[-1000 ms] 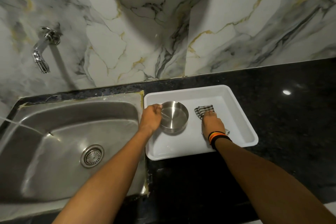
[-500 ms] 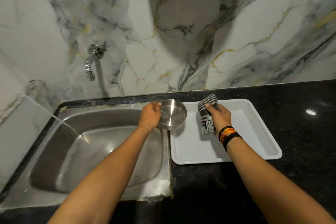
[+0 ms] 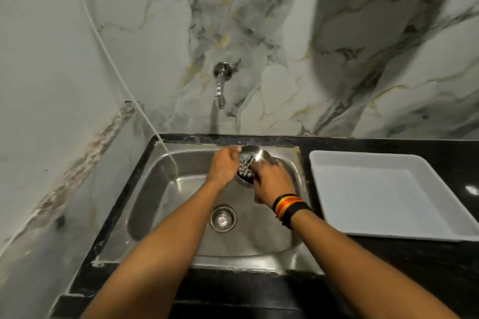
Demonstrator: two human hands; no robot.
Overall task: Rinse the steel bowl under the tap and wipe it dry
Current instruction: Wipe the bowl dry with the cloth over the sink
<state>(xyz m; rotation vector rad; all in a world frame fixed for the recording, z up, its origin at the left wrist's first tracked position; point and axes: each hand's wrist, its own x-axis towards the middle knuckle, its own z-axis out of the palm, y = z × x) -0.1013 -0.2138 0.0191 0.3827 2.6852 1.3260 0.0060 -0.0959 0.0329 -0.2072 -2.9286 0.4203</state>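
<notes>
Over the steel sink [image 3: 155, 215], below the wall tap [image 3: 220, 85], the left hand [image 3: 223, 166] grips the steel bowl [image 3: 255, 156] by its nine o'clock rim, fingers curled closed on it. At the bowl's four o'clock the right hand [image 3: 272, 180] presses a checked cloth [image 3: 245, 167] inside, fingers bunched on it. At three o'clock a white tray [image 3: 388, 189] sits on the black desk [image 3: 414, 267].
</notes>
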